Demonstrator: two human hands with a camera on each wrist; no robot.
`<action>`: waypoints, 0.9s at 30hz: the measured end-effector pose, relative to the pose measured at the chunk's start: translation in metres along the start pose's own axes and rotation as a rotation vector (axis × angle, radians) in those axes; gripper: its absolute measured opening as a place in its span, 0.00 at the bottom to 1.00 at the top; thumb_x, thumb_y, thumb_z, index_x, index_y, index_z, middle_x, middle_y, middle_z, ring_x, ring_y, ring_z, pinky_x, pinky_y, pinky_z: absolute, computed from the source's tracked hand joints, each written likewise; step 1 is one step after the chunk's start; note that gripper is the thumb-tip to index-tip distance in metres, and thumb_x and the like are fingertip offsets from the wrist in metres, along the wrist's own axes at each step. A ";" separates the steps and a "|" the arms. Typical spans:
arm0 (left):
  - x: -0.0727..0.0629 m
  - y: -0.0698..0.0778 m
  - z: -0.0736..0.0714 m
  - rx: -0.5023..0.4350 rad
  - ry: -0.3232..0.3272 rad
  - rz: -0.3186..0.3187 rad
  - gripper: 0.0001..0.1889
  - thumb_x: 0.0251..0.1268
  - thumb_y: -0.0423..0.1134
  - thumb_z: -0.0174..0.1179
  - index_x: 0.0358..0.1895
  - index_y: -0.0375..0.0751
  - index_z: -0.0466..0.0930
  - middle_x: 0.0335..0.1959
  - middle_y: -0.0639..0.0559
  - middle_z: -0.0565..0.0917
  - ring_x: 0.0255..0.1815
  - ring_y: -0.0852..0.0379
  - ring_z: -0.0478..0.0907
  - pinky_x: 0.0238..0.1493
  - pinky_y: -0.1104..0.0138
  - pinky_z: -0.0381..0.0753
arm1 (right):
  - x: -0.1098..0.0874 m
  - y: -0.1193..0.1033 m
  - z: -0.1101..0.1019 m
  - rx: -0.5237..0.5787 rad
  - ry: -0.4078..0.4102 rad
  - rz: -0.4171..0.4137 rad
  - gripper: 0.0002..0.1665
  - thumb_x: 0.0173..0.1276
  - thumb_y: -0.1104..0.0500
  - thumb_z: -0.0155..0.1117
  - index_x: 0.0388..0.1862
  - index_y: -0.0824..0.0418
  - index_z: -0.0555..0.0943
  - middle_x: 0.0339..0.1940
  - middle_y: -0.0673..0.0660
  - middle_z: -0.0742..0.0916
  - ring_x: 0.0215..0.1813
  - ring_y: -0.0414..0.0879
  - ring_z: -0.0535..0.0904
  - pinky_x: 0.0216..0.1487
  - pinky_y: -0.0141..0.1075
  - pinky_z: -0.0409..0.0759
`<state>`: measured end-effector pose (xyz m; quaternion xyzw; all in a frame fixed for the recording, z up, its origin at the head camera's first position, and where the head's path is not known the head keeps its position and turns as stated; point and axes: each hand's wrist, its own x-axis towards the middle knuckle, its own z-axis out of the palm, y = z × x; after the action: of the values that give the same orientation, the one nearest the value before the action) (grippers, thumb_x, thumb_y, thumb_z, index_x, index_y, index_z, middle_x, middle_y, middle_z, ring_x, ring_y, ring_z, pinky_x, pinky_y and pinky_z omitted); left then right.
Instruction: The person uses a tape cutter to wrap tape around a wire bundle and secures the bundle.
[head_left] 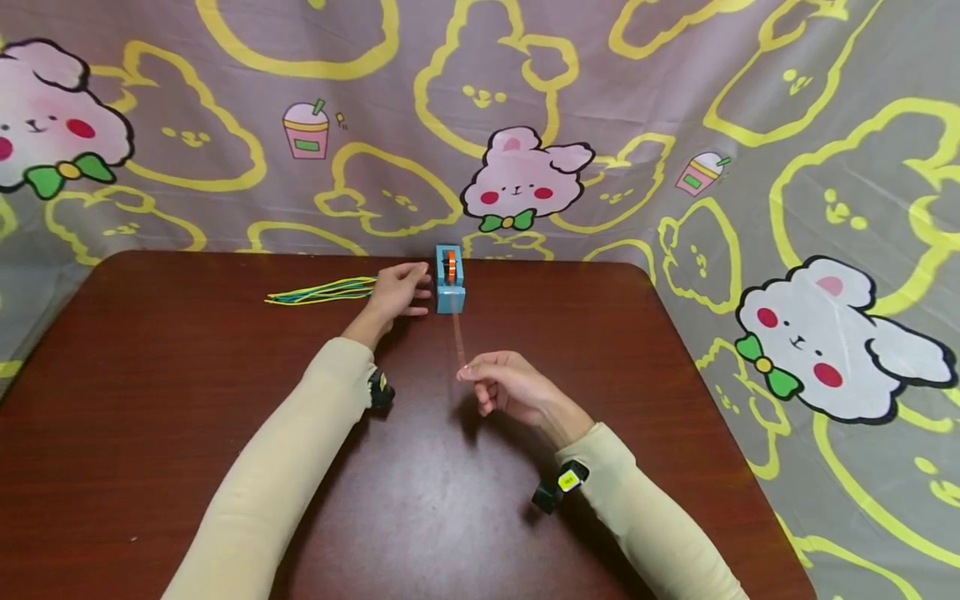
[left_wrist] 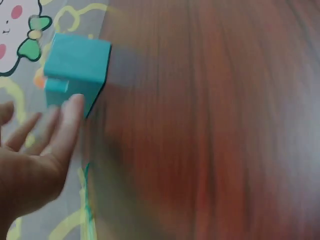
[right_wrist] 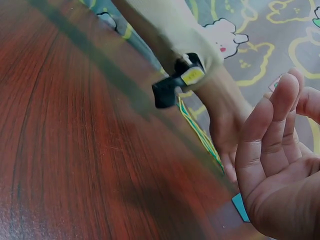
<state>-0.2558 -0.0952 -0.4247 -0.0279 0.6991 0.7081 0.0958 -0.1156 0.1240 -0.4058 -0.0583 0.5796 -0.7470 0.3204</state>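
A light-blue tape dispenser (head_left: 451,300) with an orange roll core stands near the table's far edge. From its front a strip of clear tape (head_left: 460,340) stretches toward me, and my right hand (head_left: 513,385) pinches the free end between thumb and forefinger. Just left of the dispenser is my left hand (head_left: 397,293), its fingers spread and holding nothing. In the left wrist view its fingertips come near the dispenser (left_wrist: 77,59); whether they touch it I cannot tell. Thin yellow and green strands (head_left: 322,292) lie in a bundle, their right end hidden behind the left hand.
The brown wooden table (head_left: 150,400) ends at the back against a grey curtain (head_left: 375,108) printed with cartoon rabbits. More of this curtain hangs along the right side. Each wrist carries a small black camera mount, such as the right one (head_left: 558,486).
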 end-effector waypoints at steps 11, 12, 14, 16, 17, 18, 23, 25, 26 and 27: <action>-0.015 0.013 -0.063 0.074 -0.086 0.396 0.24 0.70 0.33 0.64 0.68 0.32 0.74 0.56 0.36 0.83 0.44 0.62 0.84 0.42 0.58 0.86 | -0.003 0.002 -0.002 -0.003 -0.007 -0.002 0.10 0.71 0.66 0.59 0.33 0.59 0.86 0.13 0.49 0.80 0.15 0.37 0.75 0.24 0.33 0.76; -0.016 0.013 -0.071 0.067 -0.087 0.415 0.25 0.69 0.32 0.64 0.68 0.32 0.74 0.54 0.39 0.84 0.43 0.64 0.85 0.42 0.59 0.86 | -0.003 0.002 -0.001 -0.002 -0.002 0.000 0.10 0.70 0.66 0.59 0.33 0.59 0.86 0.13 0.49 0.80 0.15 0.37 0.75 0.23 0.32 0.76; -0.018 0.013 -0.086 0.063 -0.081 0.438 0.26 0.67 0.29 0.65 0.67 0.31 0.74 0.51 0.46 0.87 0.43 0.65 0.85 0.43 0.65 0.85 | -0.003 0.003 -0.002 -0.003 0.005 0.003 0.10 0.70 0.67 0.58 0.33 0.59 0.86 0.13 0.49 0.80 0.15 0.37 0.75 0.23 0.32 0.76; -0.020 0.012 -0.101 0.098 -0.057 0.448 0.26 0.65 0.29 0.67 0.67 0.33 0.75 0.47 0.54 0.87 0.43 0.65 0.84 0.43 0.71 0.83 | -0.003 0.003 -0.002 -0.003 0.006 0.006 0.11 0.70 0.67 0.58 0.33 0.59 0.86 0.13 0.49 0.80 0.15 0.37 0.75 0.23 0.32 0.76; -0.021 0.012 -0.109 0.127 -0.039 0.448 0.27 0.64 0.29 0.68 0.66 0.34 0.76 0.46 0.56 0.87 0.43 0.65 0.83 0.43 0.73 0.81 | -0.003 0.003 -0.002 -0.004 0.004 0.006 0.11 0.71 0.67 0.57 0.33 0.59 0.86 0.13 0.49 0.80 0.15 0.37 0.75 0.23 0.32 0.76; -0.022 0.011 -0.117 0.160 -0.021 0.445 0.27 0.64 0.30 0.69 0.66 0.35 0.76 0.46 0.58 0.86 0.44 0.65 0.83 0.43 0.75 0.80 | -0.003 0.003 -0.001 -0.004 0.002 0.006 0.11 0.71 0.67 0.57 0.33 0.59 0.86 0.13 0.49 0.80 0.15 0.37 0.75 0.24 0.32 0.76; -0.023 0.004 -0.150 0.331 0.048 0.368 0.29 0.63 0.37 0.71 0.68 0.38 0.75 0.51 0.55 0.84 0.51 0.58 0.79 0.45 0.77 0.76 | -0.003 0.002 0.000 -0.010 0.004 0.002 0.11 0.71 0.67 0.58 0.33 0.58 0.86 0.14 0.49 0.80 0.15 0.37 0.75 0.24 0.32 0.76; -0.022 -0.001 -0.159 0.381 0.060 0.330 0.31 0.63 0.38 0.71 0.69 0.38 0.73 0.56 0.48 0.82 0.56 0.52 0.77 0.46 0.78 0.74 | -0.002 0.002 0.000 -0.011 0.004 0.004 0.12 0.71 0.67 0.58 0.33 0.58 0.86 0.14 0.49 0.80 0.15 0.37 0.75 0.24 0.32 0.76; -0.022 -0.003 -0.163 0.403 0.064 0.312 0.31 0.64 0.38 0.71 0.70 0.38 0.73 0.58 0.44 0.81 0.58 0.49 0.76 0.46 0.78 0.74 | -0.002 0.002 0.000 -0.011 0.004 0.004 0.12 0.71 0.66 0.57 0.33 0.58 0.87 0.14 0.49 0.80 0.15 0.37 0.75 0.24 0.32 0.76; -0.022 -0.005 -0.167 0.422 0.066 0.297 0.32 0.64 0.39 0.70 0.70 0.37 0.72 0.61 0.40 0.79 0.60 0.47 0.75 0.46 0.79 0.73 | -0.003 0.002 0.000 -0.010 0.003 0.004 0.12 0.71 0.67 0.57 0.33 0.58 0.87 0.14 0.49 0.80 0.15 0.37 0.75 0.24 0.32 0.76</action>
<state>-0.2489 -0.2632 -0.4294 0.0725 0.8305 0.5516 -0.0282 -0.1127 0.1249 -0.4066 -0.0574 0.5838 -0.7437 0.3207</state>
